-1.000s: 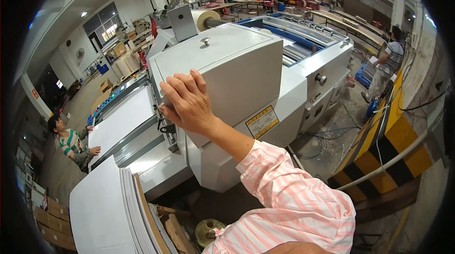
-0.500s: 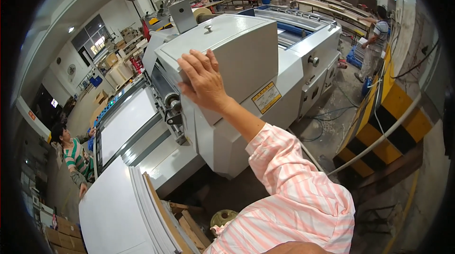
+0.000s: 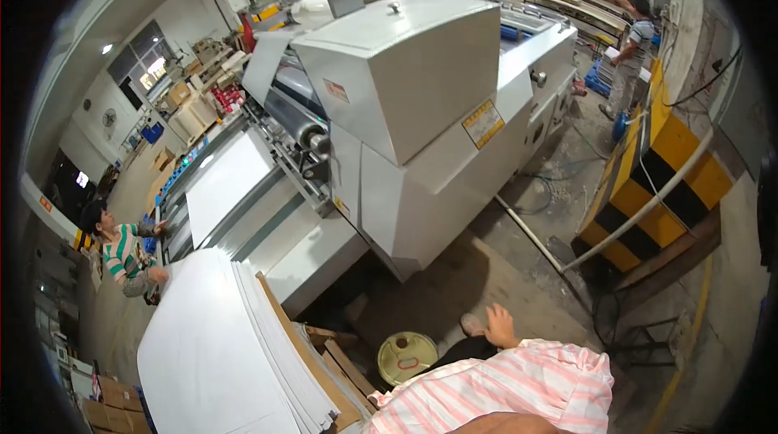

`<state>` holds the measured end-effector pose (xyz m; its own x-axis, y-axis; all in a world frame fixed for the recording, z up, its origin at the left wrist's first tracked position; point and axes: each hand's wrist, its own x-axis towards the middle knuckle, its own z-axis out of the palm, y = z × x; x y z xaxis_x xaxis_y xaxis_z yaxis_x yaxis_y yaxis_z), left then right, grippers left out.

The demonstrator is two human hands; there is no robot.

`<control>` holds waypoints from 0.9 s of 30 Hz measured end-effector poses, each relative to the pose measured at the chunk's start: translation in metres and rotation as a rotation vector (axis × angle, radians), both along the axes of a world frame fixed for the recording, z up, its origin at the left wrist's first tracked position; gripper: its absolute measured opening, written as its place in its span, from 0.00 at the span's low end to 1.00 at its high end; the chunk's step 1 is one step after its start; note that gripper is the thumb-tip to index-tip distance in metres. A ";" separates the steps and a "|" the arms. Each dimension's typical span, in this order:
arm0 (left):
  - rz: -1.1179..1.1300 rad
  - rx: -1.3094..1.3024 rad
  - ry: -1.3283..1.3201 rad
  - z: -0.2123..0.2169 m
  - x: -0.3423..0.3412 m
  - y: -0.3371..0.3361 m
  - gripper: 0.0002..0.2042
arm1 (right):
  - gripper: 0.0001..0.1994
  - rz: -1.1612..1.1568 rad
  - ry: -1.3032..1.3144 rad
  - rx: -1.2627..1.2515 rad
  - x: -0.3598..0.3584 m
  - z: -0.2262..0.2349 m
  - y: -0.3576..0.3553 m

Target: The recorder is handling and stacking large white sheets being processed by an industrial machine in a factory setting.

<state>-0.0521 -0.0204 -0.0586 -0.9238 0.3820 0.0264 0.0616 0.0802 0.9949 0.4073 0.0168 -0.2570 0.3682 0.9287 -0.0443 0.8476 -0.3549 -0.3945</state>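
My right hand (image 3: 502,327) hangs low over the floor, in front of the grey machine (image 3: 438,69). Its fingers are apart and hold nothing; the arm wears a pink and white striped sleeve. Nearest to it are my own foot and a round yellowish drum lid (image 3: 407,358). The machine has a boxy cover, a small knob on top and dark rollers (image 3: 300,122) at its left side. A tall stack of large white sheets (image 3: 219,345) stands at the lower left, beside the feed table, where a white sheet (image 3: 231,179) lies. My left hand is out of the picture.
A co-worker in a striped green shirt (image 3: 126,252) is at the left, hands near the stack and feed table. Another person (image 3: 632,53) stands at the far right. A yellow and black striped block (image 3: 648,199) and a pale pipe (image 3: 535,231) lie to the right; wooden planks (image 3: 348,373) are by the stack.
My right hand has left the machine's cover and dropped down near my body. The view has shifted, showing more of the rollers and floor. The far person has raised an arm.
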 end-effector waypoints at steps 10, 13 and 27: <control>-0.160 -0.035 -0.215 -0.057 -0.063 -0.019 0.14 | 0.23 -0.136 0.089 -0.276 -0.016 -0.078 -0.035; -0.081 0.087 -0.330 -0.021 -0.022 -0.006 0.13 | 0.22 -0.142 0.099 -0.269 0.000 -0.089 -0.034; -0.356 -0.565 0.592 -0.025 -0.040 -0.021 0.10 | 0.15 -0.237 0.245 -0.315 -0.001 -0.119 -0.019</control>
<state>-0.0925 -0.0417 -0.0841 -0.6425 0.7443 0.1821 0.6677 0.4273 0.6096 0.4060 -0.0026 -0.3759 0.5118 0.7477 -0.4230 0.6241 -0.6620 -0.4150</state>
